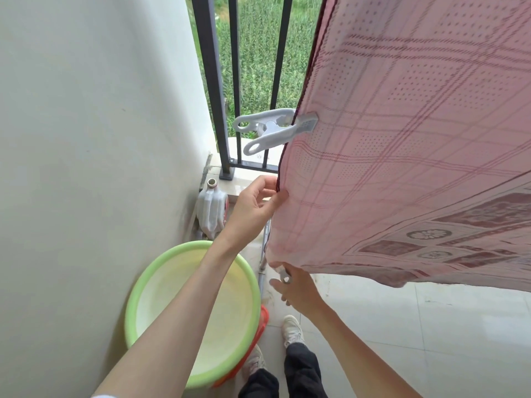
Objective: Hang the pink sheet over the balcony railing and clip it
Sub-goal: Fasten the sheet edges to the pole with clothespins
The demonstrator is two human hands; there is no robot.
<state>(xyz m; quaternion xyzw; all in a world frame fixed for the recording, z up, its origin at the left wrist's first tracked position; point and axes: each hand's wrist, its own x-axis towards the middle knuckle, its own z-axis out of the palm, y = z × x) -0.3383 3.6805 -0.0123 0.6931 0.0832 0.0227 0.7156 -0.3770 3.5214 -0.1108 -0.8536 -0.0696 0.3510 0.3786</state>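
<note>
Left hand (255, 205) pinches the pink sheet (402, 145) edge below the white clip (273, 130)—right hand (290, 285) grips a second clip (284, 275); pull the edge taut before clipping.

plain off-white wall (86, 139) on the left, pale glossy floor tiles (431, 340) near right, green crop field (258, 53) far out beyond, soft daylight all over

The pink sheet (402, 139) runs off the top and right edges and hides the railing (212, 81) bars behind it. The right hand (296, 285) holds a small pale object, too covered to identify. The red basin (258, 328) shows only a sliver under the green basin (161, 271).
</note>
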